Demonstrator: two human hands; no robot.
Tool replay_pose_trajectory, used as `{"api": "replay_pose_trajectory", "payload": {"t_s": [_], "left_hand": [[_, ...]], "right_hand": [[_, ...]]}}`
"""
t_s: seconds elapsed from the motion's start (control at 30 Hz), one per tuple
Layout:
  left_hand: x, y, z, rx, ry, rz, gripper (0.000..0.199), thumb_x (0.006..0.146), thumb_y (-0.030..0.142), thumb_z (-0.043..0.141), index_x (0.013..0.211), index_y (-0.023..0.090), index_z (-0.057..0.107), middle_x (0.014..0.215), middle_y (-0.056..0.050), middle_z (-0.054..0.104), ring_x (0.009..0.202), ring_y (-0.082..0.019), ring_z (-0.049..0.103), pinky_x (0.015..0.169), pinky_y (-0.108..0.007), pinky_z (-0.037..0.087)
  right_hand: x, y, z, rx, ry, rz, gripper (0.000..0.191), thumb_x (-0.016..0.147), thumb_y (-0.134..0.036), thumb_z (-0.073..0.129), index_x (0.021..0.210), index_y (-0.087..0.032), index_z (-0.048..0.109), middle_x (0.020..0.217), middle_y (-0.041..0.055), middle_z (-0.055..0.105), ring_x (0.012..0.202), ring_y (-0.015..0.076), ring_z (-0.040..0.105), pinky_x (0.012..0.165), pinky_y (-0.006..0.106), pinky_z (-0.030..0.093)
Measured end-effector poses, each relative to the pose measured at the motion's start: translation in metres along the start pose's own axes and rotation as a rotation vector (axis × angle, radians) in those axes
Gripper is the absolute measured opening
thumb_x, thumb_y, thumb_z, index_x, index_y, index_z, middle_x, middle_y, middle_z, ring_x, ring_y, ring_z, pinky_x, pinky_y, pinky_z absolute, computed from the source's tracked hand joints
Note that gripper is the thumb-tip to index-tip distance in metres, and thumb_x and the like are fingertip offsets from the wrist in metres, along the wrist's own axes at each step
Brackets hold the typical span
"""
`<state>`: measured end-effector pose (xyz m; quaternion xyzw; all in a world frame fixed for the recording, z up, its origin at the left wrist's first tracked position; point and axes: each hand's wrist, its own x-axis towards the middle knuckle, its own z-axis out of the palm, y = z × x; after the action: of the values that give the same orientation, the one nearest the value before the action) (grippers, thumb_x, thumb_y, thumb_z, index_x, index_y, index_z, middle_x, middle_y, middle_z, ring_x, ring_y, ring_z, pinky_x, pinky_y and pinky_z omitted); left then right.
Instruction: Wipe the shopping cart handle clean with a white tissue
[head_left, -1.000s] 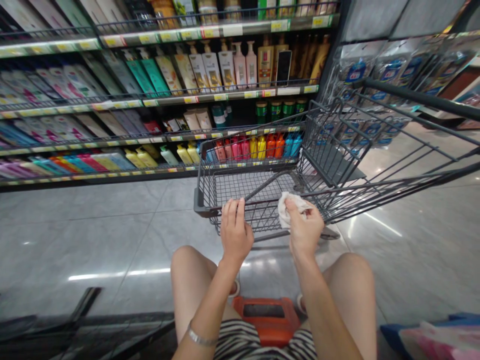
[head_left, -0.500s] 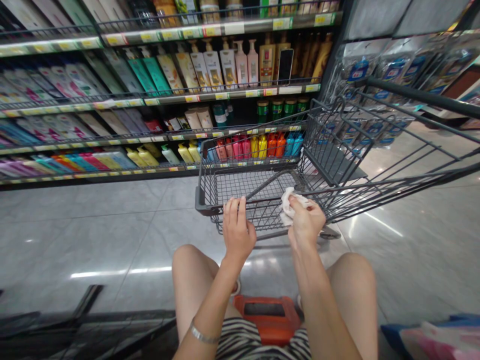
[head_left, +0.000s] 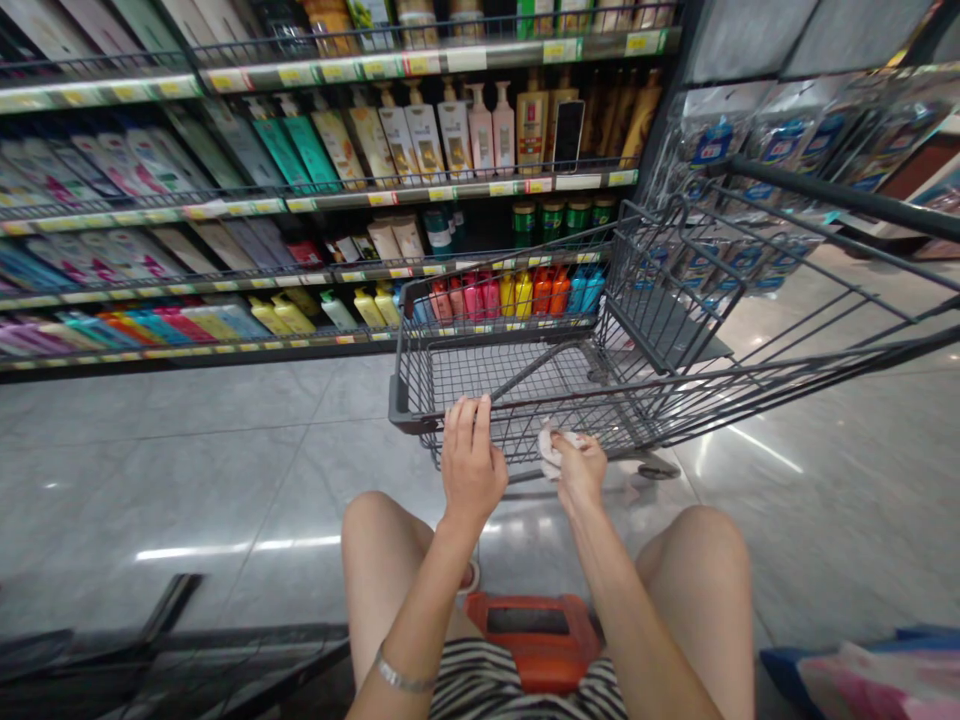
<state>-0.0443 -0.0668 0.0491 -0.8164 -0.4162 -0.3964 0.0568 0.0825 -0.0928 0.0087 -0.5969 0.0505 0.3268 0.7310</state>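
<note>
A dark grey wire shopping cart (head_left: pixel 405 400) stands side-on in front of me. My left hand (head_left: pixel 474 465) is closed over the top rail of its near side, close to the front corner. To the right of it and slightly lower, my right hand (head_left: pixel 583 470) is shut on a crumpled white cloth (head_left: pixel 551 455). The cloth is against the lower wires of the cart's near side. Part of it is hidden by my fingers. Inside the basket, the wire floor (head_left: pixel 480 365) shows through the side.
Shelves (head_left: pixel 315 200) of pump bottles and tubes run behind the cart. Bagged goods with blue labels (head_left: pixel 712 145) hang at the right. An orange stool (head_left: pixel 551 670) is between my legs. Dark metal bars (head_left: pixel 172 610) lie at the lower left.
My right hand has moved left and down along the cart's near side with the white cloth. The left hand stays on the rail.
</note>
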Motion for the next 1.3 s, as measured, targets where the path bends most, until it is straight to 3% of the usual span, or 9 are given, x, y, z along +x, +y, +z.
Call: {"api": "replay_pose_trajectory", "payload": {"t_s": [0.17, 0.33, 0.47, 0.63, 0.73, 0.9, 1.0, 1.1, 1.3], "left_hand": [[-0.007, 0.005, -0.001, -0.027, 0.029, -0.037, 0.068, 0.074, 0.004, 0.044, 0.139, 0.013, 0.028, 0.131, -0.017, 0.041, 0.130, -0.031, 0.029, 0.105, -0.051, 0.030], [-0.043, 0.016, 0.008, -0.142, 0.076, -0.187, 0.059, 0.074, 0.007, 0.047, 0.131, 0.015, 0.038, 0.118, -0.015, 0.042, 0.117, -0.028, 0.041, 0.097, -0.049, 0.037], [-0.061, 0.018, 0.024, -0.388, 0.004, -0.405, 0.055, 0.070, 0.005, 0.044, 0.124, 0.016, 0.042, 0.114, -0.012, 0.045, 0.111, -0.024, 0.045, 0.095, -0.044, 0.041], [-0.051, 0.015, 0.041, -0.617, 0.033, -0.660, 0.055, 0.070, 0.005, 0.044, 0.123, 0.017, 0.040, 0.118, -0.012, 0.050, 0.101, -0.019, 0.055, 0.090, -0.037, 0.046], [-0.040, 0.015, 0.042, -0.585, 0.010, -0.653, 0.051, 0.070, 0.006, 0.046, 0.120, 0.017, 0.045, 0.114, -0.011, 0.056, 0.095, -0.019, 0.057, 0.086, -0.036, 0.048], [-0.035, 0.005, 0.040, -0.339, -0.054, -0.477, 0.025, 0.082, 0.015, 0.046, 0.104, 0.015, 0.058, 0.095, -0.009, 0.065, 0.085, -0.020, 0.057, 0.081, -0.038, 0.048], [-0.040, -0.010, 0.043, -0.265, -0.078, -0.366, 0.023, 0.089, 0.024, 0.044, 0.100, 0.015, 0.062, 0.091, -0.009, 0.068, 0.087, -0.020, 0.060, 0.080, -0.035, 0.048], [-0.044, -0.024, 0.047, -0.221, -0.074, -0.282, 0.025, 0.090, 0.025, 0.044, 0.101, 0.015, 0.064, 0.093, -0.008, 0.070, 0.084, -0.018, 0.063, 0.079, -0.032, 0.049], [-0.040, -0.033, 0.047, -0.129, -0.131, -0.245, 0.025, 0.089, 0.027, 0.047, 0.084, 0.017, 0.070, 0.084, -0.008, 0.073, 0.072, -0.018, 0.066, 0.071, -0.029, 0.050]], "right_hand": [[0.002, -0.018, -0.001, 0.174, -0.049, 0.005, 0.031, 0.043, -0.016, 0.070, 0.069, -0.016, 0.054, 0.055, -0.0064, 0.058, 0.048, 0.0095, 0.055, 0.046, 0.021, 0.046], [-0.015, -0.055, 0.002, 0.277, -0.140, -0.139, 0.033, 0.049, -0.021, 0.073, 0.075, -0.017, 0.054, 0.066, -0.0049, 0.061, 0.057, 0.0099, 0.058, 0.056, 0.024, 0.049], [-0.022, -0.056, 0.006, 0.108, -0.166, -0.402, 0.025, 0.059, -0.024, 0.070, 0.077, -0.018, 0.053, 0.070, -0.0033, 0.059, 0.062, 0.0111, 0.056, 0.060, 0.025, 0.047], [-0.021, -0.039, 0.011, -0.270, -0.205, -0.880, 0.006, 0.066, -0.015, 0.055, 0.070, -0.019, 0.052, 0.076, -0.0006, 0.052, 0.076, 0.0144, 0.053, 0.072, 0.029, 0.043], [-0.020, -0.034, 0.014, -0.362, -0.210, -1.006, 0.010, 0.067, -0.011, 0.050, 0.070, -0.020, 0.050, 0.075, -0.0002, 0.049, 0.077, 0.0152, 0.051, 0.074, 0.030, 0.042], [-0.013, -0.017, 0.008, -0.490, -0.258, -1.065, 0.011, 0.071, -0.011, 0.049, 0.070, -0.021, 0.050, 0.075, 0.0013, 0.049, 0.077, 0.0168, 0.050, 0.075, 0.031, 0.041], [-0.001, 0.005, -0.006, -0.585, -0.299, -0.987, 0.010, 0.070, -0.011, 0.049, 0.068, -0.021, 0.052, 0.074, 0.0018, 0.050, 0.075, 0.0171, 0.050, 0.072, 0.030, 0.041], [0.011, 0.025, -0.019, -0.597, -0.291, -0.781, 0.010, 0.062, -0.011, 0.052, 0.065, -0.020, 0.055, 0.073, 0.0014, 0.052, 0.073, 0.0168, 0.051, 0.071, 0.030, 0.041], [0.027, 0.044, -0.025, -0.217, -0.109, -0.018, 0.015, 0.048, -0.014, 0.058, 0.060, -0.018, 0.051, 0.053, -0.0042, 0.053, 0.048, 0.0122, 0.048, 0.044, 0.023, 0.038]]}}
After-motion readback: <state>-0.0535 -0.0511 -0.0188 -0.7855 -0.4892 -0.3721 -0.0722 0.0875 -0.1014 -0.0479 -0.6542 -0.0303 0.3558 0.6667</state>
